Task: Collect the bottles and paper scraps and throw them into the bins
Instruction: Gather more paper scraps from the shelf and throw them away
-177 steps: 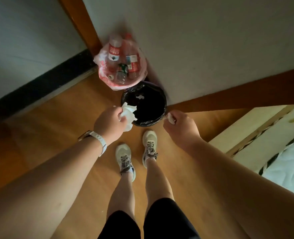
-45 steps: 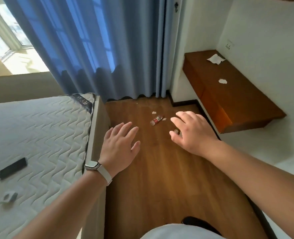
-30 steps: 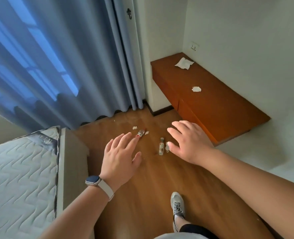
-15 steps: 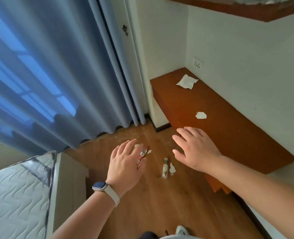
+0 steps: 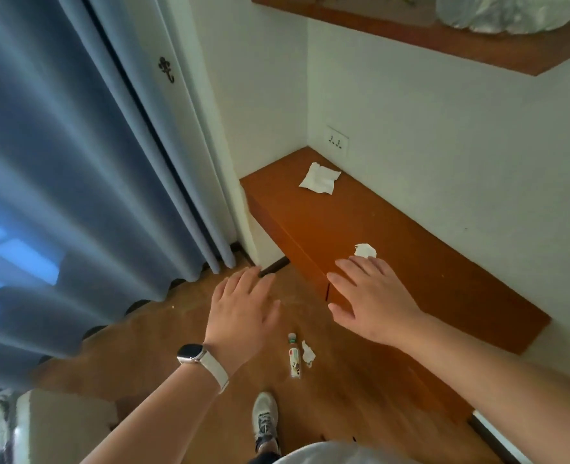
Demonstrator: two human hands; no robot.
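A small plastic bottle (image 5: 294,357) lies on the wooden floor, with a white paper scrap (image 5: 308,353) right beside it. On the brown wall desk (image 5: 407,262) rest a flat white tissue (image 5: 320,178) near the corner and a crumpled paper scrap (image 5: 365,250) closer to me. My left hand (image 5: 243,309), with a watch on the wrist, hovers open above the floor. My right hand (image 5: 370,296) is open over the desk's front edge, fingertips just short of the crumpled scrap. Both hands are empty. No bin is in view.
Blue curtains (image 5: 59,179) hang at the left. A bed corner (image 5: 42,426) sits at the lower left. A brown shelf (image 5: 444,38) holding a plastic bag runs overhead at the top right. A wall socket (image 5: 337,141) is above the desk. My shoe (image 5: 265,418) is below.
I have stepped closer to the desk and the view has tilted up. Both open hands moved forward. The second bottle on the floor is now hidden behind my left hand.
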